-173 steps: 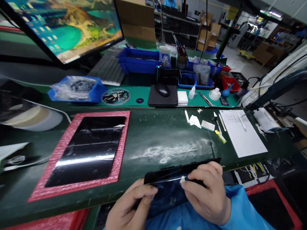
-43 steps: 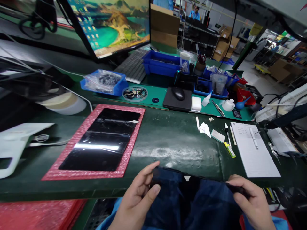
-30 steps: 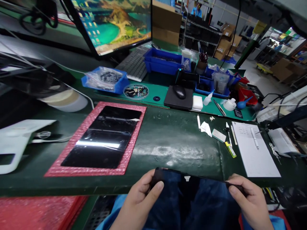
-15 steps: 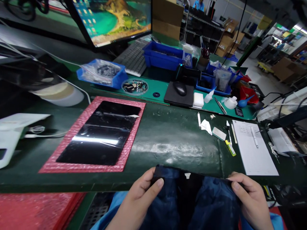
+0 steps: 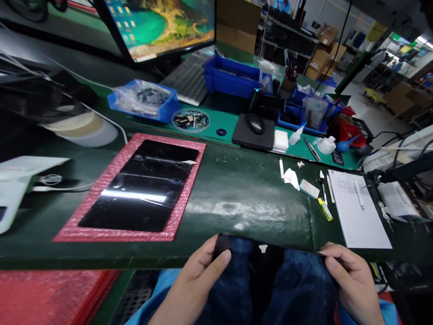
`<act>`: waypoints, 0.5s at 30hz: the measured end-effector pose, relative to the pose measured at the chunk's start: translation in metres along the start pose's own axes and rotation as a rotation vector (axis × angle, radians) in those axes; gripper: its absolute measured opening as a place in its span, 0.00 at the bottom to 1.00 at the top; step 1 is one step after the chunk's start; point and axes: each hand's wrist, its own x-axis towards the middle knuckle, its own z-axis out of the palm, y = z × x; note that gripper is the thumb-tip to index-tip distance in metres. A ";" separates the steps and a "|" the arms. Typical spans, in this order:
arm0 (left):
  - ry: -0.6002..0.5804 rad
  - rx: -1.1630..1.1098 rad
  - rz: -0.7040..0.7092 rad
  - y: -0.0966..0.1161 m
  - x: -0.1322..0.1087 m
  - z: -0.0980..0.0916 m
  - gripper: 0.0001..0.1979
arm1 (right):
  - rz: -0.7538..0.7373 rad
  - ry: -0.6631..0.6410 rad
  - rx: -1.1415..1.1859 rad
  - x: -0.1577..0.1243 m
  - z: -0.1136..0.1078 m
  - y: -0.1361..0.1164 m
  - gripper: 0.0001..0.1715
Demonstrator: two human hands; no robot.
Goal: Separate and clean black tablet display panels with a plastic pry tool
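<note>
A dark, glossy screen panel (image 5: 267,284) is held up at the near edge of the bench, with blue reflections on its face and a small white tab at its upper edge. My left hand (image 5: 203,275) pinches its upper left corner, thumb on the face. At the upper right corner, my right hand (image 5: 352,275) grips it the same way. The panel's lower part runs out of the picture. To the left, another black panel (image 5: 135,198) lies flat on a pink bubble-wrap sheet (image 5: 186,201), with a white tab near its far right corner.
Across the back stand a monitor (image 5: 162,27), a keyboard (image 5: 189,76), blue bins (image 5: 232,85) and a mouse (image 5: 255,123). Toward the right lie a notepad (image 5: 361,225) with a pen, a yellow-labelled tube (image 5: 324,210) and scraps. Red bubble-wrap sheets (image 5: 43,298) are stacked lower left.
Very little differs. The view has shifted slightly, and both hands keep their hold on the panel in nearly the same place.
</note>
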 end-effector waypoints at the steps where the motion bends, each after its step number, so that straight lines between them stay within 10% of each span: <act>1: 0.000 0.003 0.007 -0.001 0.000 0.000 0.31 | -0.003 0.002 -0.001 0.000 0.000 0.000 0.26; 10: -0.033 0.094 0.040 0.008 0.000 0.002 0.32 | -0.075 -0.007 -0.088 0.009 -0.006 0.012 0.22; 15: -0.070 0.077 0.091 0.014 0.004 0.008 0.33 | -0.469 0.120 -0.397 0.023 0.003 0.000 0.09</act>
